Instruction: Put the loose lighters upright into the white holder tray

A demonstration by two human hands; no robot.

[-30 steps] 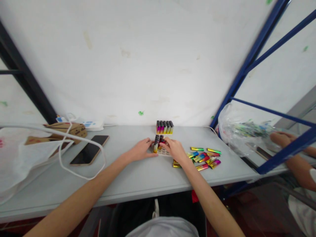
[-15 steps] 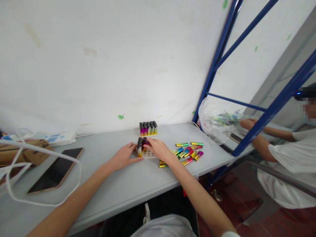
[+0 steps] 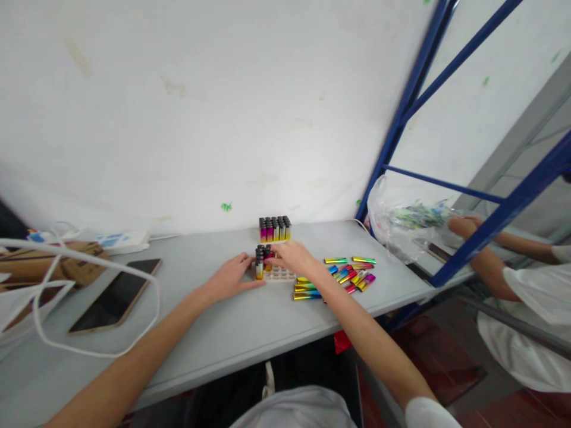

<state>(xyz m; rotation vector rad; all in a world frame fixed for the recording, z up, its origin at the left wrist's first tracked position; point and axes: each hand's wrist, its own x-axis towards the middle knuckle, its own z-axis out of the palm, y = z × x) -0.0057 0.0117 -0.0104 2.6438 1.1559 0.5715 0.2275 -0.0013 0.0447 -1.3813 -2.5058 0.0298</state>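
A pale slotted tray [image 3: 277, 275] lies on the grey table [image 3: 232, 321], partly filled with upright lighters [image 3: 261, 255] at its left end. My left hand [image 3: 232, 277] rests flat beside the tray's left edge, fingers touching it. My right hand [image 3: 292, 257] reaches over the tray, fingertips pinched on a lighter among the upright ones. Loose iridescent lighters [image 3: 345, 274] lie scattered to the right of the tray. A full tray of lighters [image 3: 275, 228] stands behind, near the wall.
A phone [image 3: 116, 295] lies at the left inside a loop of white cable [image 3: 89, 351], beside a cardboard box [image 3: 40, 267] and a power strip [image 3: 118, 241]. At the right, a blue frame [image 3: 486, 232], a plastic bag [image 3: 401, 223], and another person's arm [image 3: 484, 255].
The view swung right and then back a little left. Both hands stay at the partly filled tray, the right one shifted slightly over the upright lighters.
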